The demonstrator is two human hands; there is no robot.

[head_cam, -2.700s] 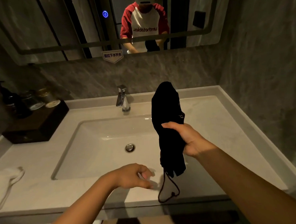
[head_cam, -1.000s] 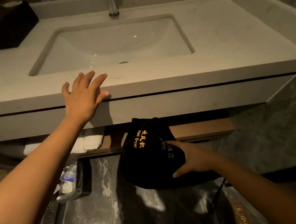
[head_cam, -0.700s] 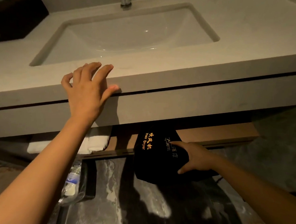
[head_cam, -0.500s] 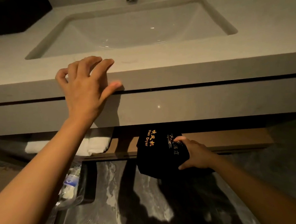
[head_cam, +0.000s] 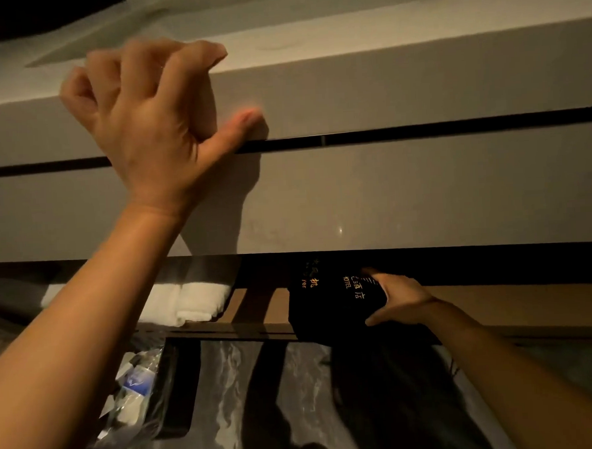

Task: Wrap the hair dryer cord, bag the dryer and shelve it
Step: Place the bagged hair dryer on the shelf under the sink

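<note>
The black drawstring bag (head_cam: 326, 305) with gold lettering bulges with the dryer, which is hidden inside. It rests on the front edge of the wooden shelf (head_cam: 518, 305) under the vanity, its top in shadow below the counter. My right hand (head_cam: 398, 298) grips the bag's right side, fingers spread over the cloth. My left hand (head_cam: 152, 129) hooks its fingers over the front edge of the grey countertop (head_cam: 383, 79), thumb pressed on the counter's face.
Folded white towels (head_cam: 189, 302) lie on the shelf left of the bag. A clear-lined bin (head_cam: 142, 393) with plastic waste stands on the glossy marble floor (head_cam: 296, 396) below. The vanity front panel (head_cam: 389, 192) hangs low over the shelf opening.
I have crouched from above the sink to below the counter. My right hand has carried the bag down and pushed it onto the shelf. My left hand has curled over the counter edge.
</note>
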